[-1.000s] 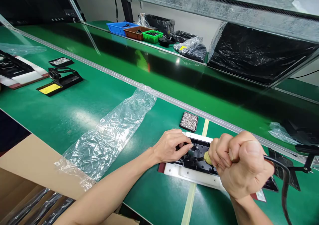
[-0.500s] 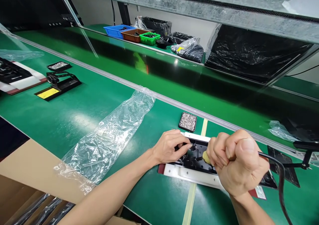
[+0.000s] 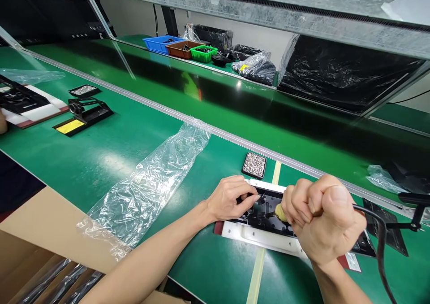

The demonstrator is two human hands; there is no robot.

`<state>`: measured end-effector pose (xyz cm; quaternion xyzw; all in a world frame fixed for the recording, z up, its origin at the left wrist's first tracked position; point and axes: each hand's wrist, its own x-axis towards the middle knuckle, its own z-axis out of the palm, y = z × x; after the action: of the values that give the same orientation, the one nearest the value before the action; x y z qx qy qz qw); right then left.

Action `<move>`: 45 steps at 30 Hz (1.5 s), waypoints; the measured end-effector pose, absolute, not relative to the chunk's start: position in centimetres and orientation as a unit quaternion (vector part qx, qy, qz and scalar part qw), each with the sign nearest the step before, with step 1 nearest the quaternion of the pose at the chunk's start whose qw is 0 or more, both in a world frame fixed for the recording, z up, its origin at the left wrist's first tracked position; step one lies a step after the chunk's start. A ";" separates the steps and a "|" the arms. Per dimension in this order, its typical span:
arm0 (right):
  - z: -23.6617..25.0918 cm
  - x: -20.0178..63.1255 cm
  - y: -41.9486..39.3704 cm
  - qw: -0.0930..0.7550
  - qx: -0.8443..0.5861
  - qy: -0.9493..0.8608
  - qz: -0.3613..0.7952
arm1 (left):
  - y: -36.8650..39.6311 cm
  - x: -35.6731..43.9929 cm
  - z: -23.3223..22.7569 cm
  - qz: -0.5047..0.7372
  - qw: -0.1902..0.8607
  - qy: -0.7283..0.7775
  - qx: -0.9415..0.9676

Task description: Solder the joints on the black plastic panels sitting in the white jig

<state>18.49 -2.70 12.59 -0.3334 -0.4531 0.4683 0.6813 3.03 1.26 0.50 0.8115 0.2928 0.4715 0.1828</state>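
My right hand [image 3: 327, 219] is wrapped round a corded electric screwdriver [image 3: 279, 213], of which the yellow nose and the dark bit show. The bit points left into a black part [image 3: 273, 204] with small holes, which lies in a white fixture [image 3: 258, 236] on a dark red base. Over the left end of that part my left hand [image 3: 233, 198] is closed, thumb and forefinger pinched together. Whatever lies between those fingertips is too small to make out. Just behind the fixture stands a small black tray [image 3: 254, 164] full of tiny metal pieces, probably screws.
A clear plastic bag [image 3: 151, 183] lies left of my hands. Farther left are a black bracket [image 3: 87, 114], a second small tray [image 3: 83, 90] and another fixture [image 3: 43, 104], with part of a person's hand at the edge. Blue [image 3: 157, 43], brown and green bins stand behind the rail [image 3: 168, 111].
The view has shifted slightly, so the scene sits a little farther right. Both hands keep nearly the same place over the black part. Part of another person's hand now shows at the left edge.
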 end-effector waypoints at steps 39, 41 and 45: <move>12.3 18.8 -2.8 0.684 -0.322 -0.460 0.466 | 1.7 3.4 0.3 0.472 0.182 0.293 0.811; 12.3 18.8 -2.8 0.685 -0.322 -0.459 0.466 | 1.7 3.3 0.4 0.473 0.180 0.294 0.811; 12.4 18.7 -2.8 0.683 -0.325 -0.460 0.465 | 1.6 3.3 0.5 0.473 0.176 0.295 0.811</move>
<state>18.74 -2.79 12.43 -0.3251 -0.4602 0.4646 0.6831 3.33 1.64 0.54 0.8114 0.2950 0.4730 0.1759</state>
